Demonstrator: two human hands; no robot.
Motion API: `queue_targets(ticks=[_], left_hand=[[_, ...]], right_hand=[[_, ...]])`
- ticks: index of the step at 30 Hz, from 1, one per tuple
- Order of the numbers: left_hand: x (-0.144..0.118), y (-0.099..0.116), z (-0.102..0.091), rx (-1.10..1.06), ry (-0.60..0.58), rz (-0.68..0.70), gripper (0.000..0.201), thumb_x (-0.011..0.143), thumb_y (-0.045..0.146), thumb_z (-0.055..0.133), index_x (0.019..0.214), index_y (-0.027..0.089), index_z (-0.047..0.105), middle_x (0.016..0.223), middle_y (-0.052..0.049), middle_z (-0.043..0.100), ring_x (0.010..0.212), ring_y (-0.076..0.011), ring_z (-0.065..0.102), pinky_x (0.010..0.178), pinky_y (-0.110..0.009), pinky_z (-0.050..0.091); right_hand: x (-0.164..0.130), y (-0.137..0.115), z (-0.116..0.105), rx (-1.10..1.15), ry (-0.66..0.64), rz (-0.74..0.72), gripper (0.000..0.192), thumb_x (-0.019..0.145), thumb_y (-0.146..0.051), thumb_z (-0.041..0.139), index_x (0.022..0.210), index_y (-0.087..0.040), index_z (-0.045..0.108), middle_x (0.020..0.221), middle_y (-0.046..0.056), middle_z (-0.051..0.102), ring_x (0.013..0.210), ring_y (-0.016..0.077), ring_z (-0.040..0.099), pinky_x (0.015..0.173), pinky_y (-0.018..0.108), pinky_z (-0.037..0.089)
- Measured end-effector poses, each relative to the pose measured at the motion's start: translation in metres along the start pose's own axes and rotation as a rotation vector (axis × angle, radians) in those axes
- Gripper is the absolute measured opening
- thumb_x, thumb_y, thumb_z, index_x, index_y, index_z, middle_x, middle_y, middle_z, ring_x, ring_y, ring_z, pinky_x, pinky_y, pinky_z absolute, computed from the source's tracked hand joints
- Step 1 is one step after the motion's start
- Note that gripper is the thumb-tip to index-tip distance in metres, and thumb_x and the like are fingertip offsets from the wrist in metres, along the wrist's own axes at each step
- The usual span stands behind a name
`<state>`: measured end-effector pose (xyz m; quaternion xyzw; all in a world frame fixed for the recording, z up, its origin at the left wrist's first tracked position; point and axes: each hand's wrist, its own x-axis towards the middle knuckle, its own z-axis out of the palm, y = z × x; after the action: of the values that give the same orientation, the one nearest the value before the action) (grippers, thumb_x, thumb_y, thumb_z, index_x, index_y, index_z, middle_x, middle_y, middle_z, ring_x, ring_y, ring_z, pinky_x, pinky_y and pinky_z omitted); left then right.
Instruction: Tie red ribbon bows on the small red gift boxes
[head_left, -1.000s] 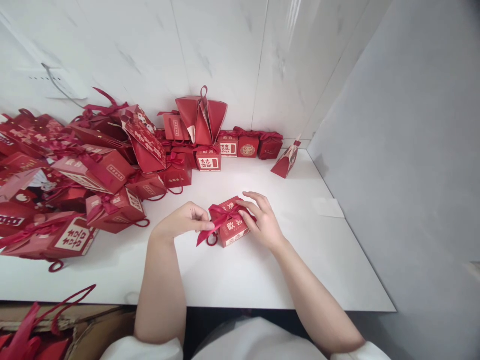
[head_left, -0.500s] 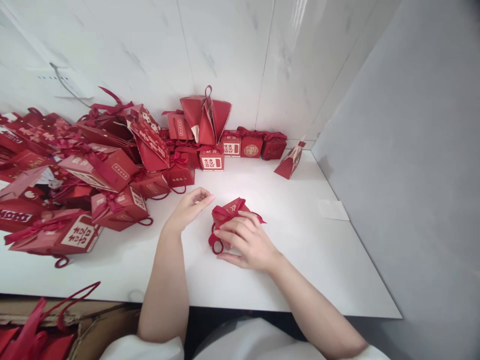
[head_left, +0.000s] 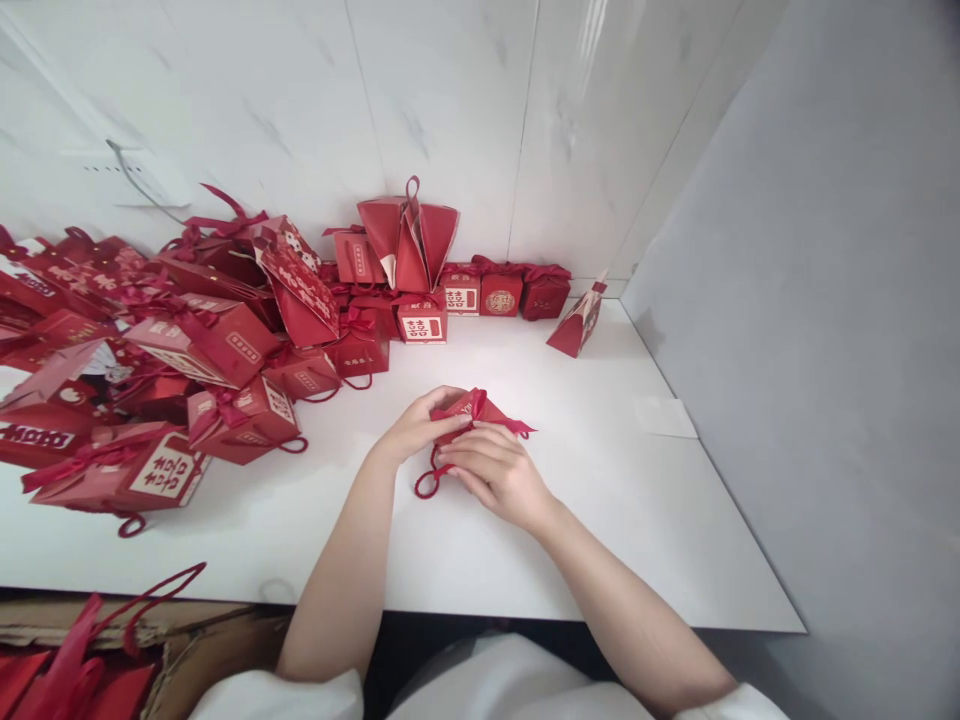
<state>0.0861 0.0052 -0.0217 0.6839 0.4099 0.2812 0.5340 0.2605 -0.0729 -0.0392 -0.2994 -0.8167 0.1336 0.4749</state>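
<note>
A small red gift box (head_left: 489, 408) with a ribbon and a looped cord handle (head_left: 427, 484) is on the white table in front of me. My left hand (head_left: 421, 424) grips its left side, the thumb lying across the top near the ribbon. From the right, my right hand (head_left: 501, 470) curls over the near side, with fingers bent together around the ribbon (head_left: 444, 470). The palm and fingers cover much of the box's front. One ribbon end (head_left: 521, 428) sticks out on the right.
Many red boxes (head_left: 210, 335) are heaped on the left. More stand along the tiled wall, including a tall fan-shaped one (head_left: 409, 240) and a pointed one (head_left: 576, 328). A white slip (head_left: 665, 417) lies at the right edge. A cardboard carton (head_left: 217, 650) sits below left.
My left hand has moved right and taken hold of the box's left side. My right hand's fingers have shifted slightly and drawn together on the ribbon.
</note>
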Motion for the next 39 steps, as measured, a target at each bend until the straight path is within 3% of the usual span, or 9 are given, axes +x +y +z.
queue_targets(ticks=[3, 7, 10, 15, 23, 31, 33, 36, 39], left_hand=[[0.0, 0.0, -0.002, -0.013, 0.015, 0.001, 0.047, 0.079, 0.043, 0.072, 0.118, 0.02, 0.06, 0.123, -0.007, 0.064, 0.12, -0.0251, 0.056, 0.106, -0.04, 0.041], [-0.003, 0.005, 0.0, -0.039, 0.012, 0.025, 0.044, 0.081, 0.041, 0.07, 0.119, 0.022, 0.06, 0.125, -0.007, 0.064, 0.12, -0.024, 0.057, 0.106, -0.039, 0.042], [-0.004, 0.01, 0.004, 0.011, 0.045, 0.037, 0.045, 0.079, 0.041, 0.073, 0.118, 0.022, 0.061, 0.124, -0.007, 0.064, 0.119, -0.024, 0.058, 0.106, -0.039, 0.042], [-0.003, 0.011, 0.008, 0.068, 0.066, 0.04, 0.047, 0.076, 0.041, 0.074, 0.117, 0.021, 0.061, 0.121, -0.007, 0.065, 0.115, -0.0247, 0.059, 0.104, -0.04, 0.045], [-0.003, 0.009, 0.007, 0.073, 0.084, -0.005, 0.045, 0.075, 0.039, 0.075, 0.115, 0.022, 0.062, 0.119, -0.006, 0.066, 0.111, -0.0247, 0.062, 0.098, -0.038, 0.049], [-0.002, 0.008, 0.007, 0.02, 0.076, -0.047, 0.051, 0.071, 0.044, 0.077, 0.115, 0.021, 0.062, 0.121, -0.007, 0.066, 0.11, -0.0266, 0.062, 0.097, -0.04, 0.049], [-0.003, 0.008, 0.005, -0.017, 0.07, -0.065, 0.051, 0.071, 0.046, 0.077, 0.114, 0.021, 0.062, 0.121, -0.007, 0.065, 0.111, -0.0268, 0.062, 0.098, -0.04, 0.049], [-0.003, 0.008, 0.002, -0.058, 0.075, -0.093, 0.048, 0.074, 0.048, 0.075, 0.114, 0.023, 0.063, 0.124, -0.007, 0.065, 0.116, -0.0274, 0.059, 0.103, -0.041, 0.045], [-0.003, 0.009, 0.001, -0.069, 0.103, -0.105, 0.046, 0.077, 0.05, 0.072, 0.114, 0.024, 0.063, 0.126, -0.007, 0.064, 0.121, -0.0278, 0.056, 0.107, -0.043, 0.041]], right_hand=[[0.002, 0.001, -0.015, 0.189, 0.035, 0.094, 0.02, 0.096, -0.021, 0.054, 0.109, -0.024, 0.069, 0.104, 0.003, 0.076, 0.102, 0.0175, 0.069, 0.099, 0.038, 0.05], [0.003, 0.003, -0.029, 0.291, -0.028, 0.235, 0.018, 0.094, -0.022, 0.056, 0.102, -0.023, 0.072, 0.096, 0.004, 0.077, 0.086, 0.0158, 0.071, 0.074, 0.028, 0.056], [0.005, 0.005, -0.033, 0.276, -0.136, 0.22, 0.015, 0.092, -0.023, 0.06, 0.096, -0.023, 0.074, 0.094, 0.004, 0.077, 0.084, 0.0166, 0.071, 0.078, 0.029, 0.056], [0.006, 0.006, -0.035, 0.323, -0.153, 0.233, 0.015, 0.09, -0.022, 0.062, 0.097, -0.025, 0.076, 0.095, 0.003, 0.078, 0.087, 0.018, 0.072, 0.081, 0.032, 0.057], [-0.001, 0.017, -0.06, 0.584, -0.2, 0.431, 0.013, 0.084, -0.021, 0.07, 0.094, -0.025, 0.078, 0.095, 0.003, 0.078, 0.092, 0.0214, 0.074, 0.083, 0.033, 0.06], [-0.002, 0.021, -0.077, 0.684, -0.455, 0.549, 0.016, 0.077, -0.035, 0.078, 0.087, -0.022, 0.079, 0.082, 0.002, 0.078, 0.078, 0.0189, 0.073, 0.072, 0.031, 0.06], [-0.003, 0.023, -0.08, 0.695, -0.366, 0.541, 0.019, 0.08, -0.038, 0.074, 0.083, -0.02, 0.078, 0.077, 0.003, 0.076, 0.069, 0.0169, 0.07, 0.066, 0.03, 0.057], [-0.004, 0.031, -0.081, 0.662, 0.067, 0.571, 0.029, 0.091, -0.044, 0.06, 0.083, -0.02, 0.074, 0.077, 0.004, 0.073, 0.058, 0.0129, 0.062, 0.054, 0.027, 0.05], [-0.004, 0.042, -0.077, 0.491, 0.288, 0.685, 0.029, 0.091, -0.048, 0.057, 0.09, -0.021, 0.067, 0.092, 0.005, 0.07, 0.071, 0.0143, 0.063, 0.053, 0.025, 0.047]])
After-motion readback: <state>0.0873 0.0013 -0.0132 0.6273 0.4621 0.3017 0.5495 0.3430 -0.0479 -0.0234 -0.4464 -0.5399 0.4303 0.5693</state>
